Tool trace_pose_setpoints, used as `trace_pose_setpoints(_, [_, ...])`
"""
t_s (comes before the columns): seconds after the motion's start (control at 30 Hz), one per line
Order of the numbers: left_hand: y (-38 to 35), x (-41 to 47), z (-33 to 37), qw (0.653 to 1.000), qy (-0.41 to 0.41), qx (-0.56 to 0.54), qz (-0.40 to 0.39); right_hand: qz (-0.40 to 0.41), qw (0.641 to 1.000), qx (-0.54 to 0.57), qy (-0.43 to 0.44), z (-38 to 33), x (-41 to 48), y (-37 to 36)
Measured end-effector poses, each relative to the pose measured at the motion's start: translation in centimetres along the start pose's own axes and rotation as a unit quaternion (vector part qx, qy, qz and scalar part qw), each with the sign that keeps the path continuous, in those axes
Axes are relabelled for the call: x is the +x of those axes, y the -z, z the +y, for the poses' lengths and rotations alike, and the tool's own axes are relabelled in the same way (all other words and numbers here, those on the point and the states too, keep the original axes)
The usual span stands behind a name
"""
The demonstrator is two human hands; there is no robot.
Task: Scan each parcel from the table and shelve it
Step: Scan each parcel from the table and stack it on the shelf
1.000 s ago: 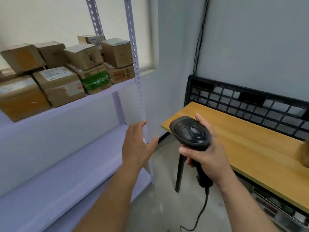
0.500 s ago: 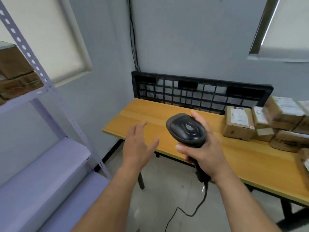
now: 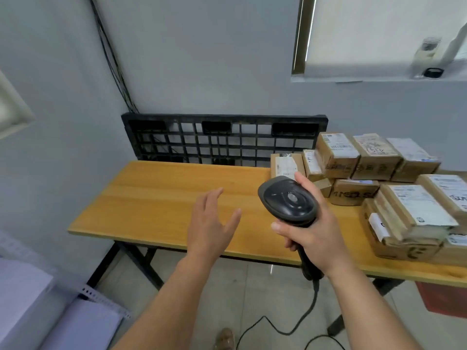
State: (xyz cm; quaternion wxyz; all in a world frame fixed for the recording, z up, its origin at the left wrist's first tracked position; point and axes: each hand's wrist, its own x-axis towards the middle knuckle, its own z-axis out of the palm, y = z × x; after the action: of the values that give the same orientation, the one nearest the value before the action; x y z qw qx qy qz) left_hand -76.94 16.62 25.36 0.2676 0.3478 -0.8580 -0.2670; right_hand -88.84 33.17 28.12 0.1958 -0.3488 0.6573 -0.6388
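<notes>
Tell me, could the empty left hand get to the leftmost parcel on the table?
Probably yes. The left hand is open and empty, and only bare table lies toward the leftmost parcel; the right hand with the scanner hovers close by, though.

Wooden table with cardboard parcels stacked and clustered on its right end.

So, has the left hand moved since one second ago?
Yes. The left hand went right, away from the shelf post, and now reaches over the wooden table.

View swung from shelf to table; parcel stack now visible
</notes>
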Motion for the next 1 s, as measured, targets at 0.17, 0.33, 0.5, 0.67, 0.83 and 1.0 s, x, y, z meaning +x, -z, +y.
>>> trace_pose_setpoints(0.17, [-3.7, 3.0, 1.4, 0.999, -0.01, -0.025, -0.036, 0.05, 0.998, -0.021, -0.012, 0.8, 1.9, 3.1])
trace_pose_setpoints(0.33, [-7.3, 6.7, 1.3, 0.996, -0.003, -0.037, -0.08, 0.091, 0.995, -0.027, -0.037, 2.6, 4.9, 5.1])
trace_pose_setpoints(0.5, [-10.7, 10.8, 0.3, 0.99, 0.015, -0.056, -0.129, 0.118, 0.99, -0.038, -0.071, 5.0, 8.8, 6.1])
trace_pose_setpoints(0.67, [-14.2, 15.6, -0.4, 0.984, 0.02, -0.066, -0.163, 0.141, 0.983, -0.046, -0.111, 8.0, 13.0, 6.5])
trace_pose_setpoints(0.83, [-18.0, 19.8, -1.0, 0.97, 0.051, -0.09, -0.22, 0.148, 0.973, -0.047, -0.168, 11.2, 16.3, 7.0])
trace_pose_setpoints(1.0, [-21.3, 22.5, -1.7, 0.951, 0.092, -0.117, -0.272, 0.154, 0.961, -0.046, -0.224, 14.0, 18.6, 6.9])
